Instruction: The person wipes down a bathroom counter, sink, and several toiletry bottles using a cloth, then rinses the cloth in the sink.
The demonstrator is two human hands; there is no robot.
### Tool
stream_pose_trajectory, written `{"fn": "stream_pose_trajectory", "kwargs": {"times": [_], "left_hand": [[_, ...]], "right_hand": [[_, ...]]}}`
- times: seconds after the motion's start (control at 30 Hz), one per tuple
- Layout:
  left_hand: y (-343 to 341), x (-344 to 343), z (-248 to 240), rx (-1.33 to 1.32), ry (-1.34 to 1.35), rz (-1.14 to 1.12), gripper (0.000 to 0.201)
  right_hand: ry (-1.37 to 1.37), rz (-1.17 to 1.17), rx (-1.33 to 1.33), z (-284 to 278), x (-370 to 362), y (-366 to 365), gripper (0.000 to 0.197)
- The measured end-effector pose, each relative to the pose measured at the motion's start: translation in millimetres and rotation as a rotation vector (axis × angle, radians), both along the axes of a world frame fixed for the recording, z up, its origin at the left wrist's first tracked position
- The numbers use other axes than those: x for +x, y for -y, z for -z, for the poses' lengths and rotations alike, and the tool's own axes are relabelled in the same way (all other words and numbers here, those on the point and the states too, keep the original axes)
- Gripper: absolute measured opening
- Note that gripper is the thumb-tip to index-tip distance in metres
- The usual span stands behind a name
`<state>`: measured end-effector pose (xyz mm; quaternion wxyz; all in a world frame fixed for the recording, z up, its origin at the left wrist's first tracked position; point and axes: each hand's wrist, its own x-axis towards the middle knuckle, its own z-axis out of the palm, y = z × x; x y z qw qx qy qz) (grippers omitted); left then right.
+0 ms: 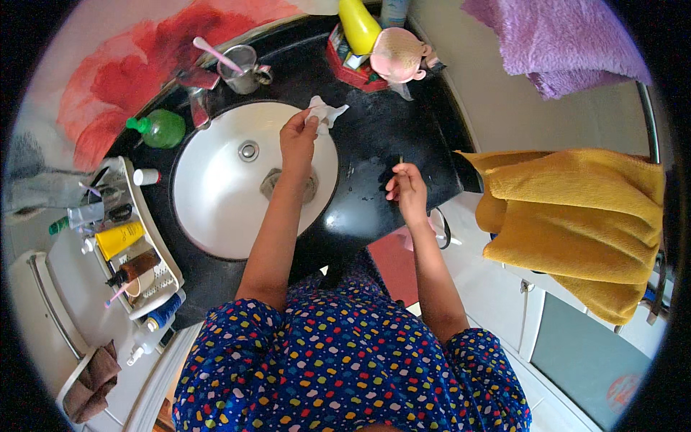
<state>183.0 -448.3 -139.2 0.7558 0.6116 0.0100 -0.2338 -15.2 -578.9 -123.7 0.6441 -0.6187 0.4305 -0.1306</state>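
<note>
My left hand (296,144) is closed on a crumpled white tissue (328,114), held over the far right rim of the white oval sink (216,209). Over the black countertop (367,137), to the right of the sink, is my right hand (407,193) with its fingers curled. A small thin tip shows above those fingers, but I cannot make out what it is. Wet spots lie on the counter beside that hand. Partly hidden behind my left forearm, a greyish-brown thing (271,184) shows in the sink near a metal drain (248,150).
Behind the sink stand a green bottle (163,129), a faucet (199,104) and a clear mug (241,78). A red box (345,68) holds bottles at the back. Left is a white rack (155,245) of toiletries; right hang yellow (568,223) and purple towels (558,43).
</note>
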Motion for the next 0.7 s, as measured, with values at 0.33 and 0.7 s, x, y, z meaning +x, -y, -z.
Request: {"fn": "stream_pose_trajectory", "kwargs": {"times": [0.33, 0.7], "left_hand": [[-21.2, -14.1, 23.6, 0.121, 0.268, 0.072, 0.021], [13.6, -82.5, 35.9, 0.782, 1.207, 0.566, 0.04]], "right_hand": [[-0.521, -0.337, -0.724, 0.2, 51.9, -45.4, 0.025], [-0.574, -0.296, -0.709, 12.4, 8.5, -10.7, 0.019]]}}
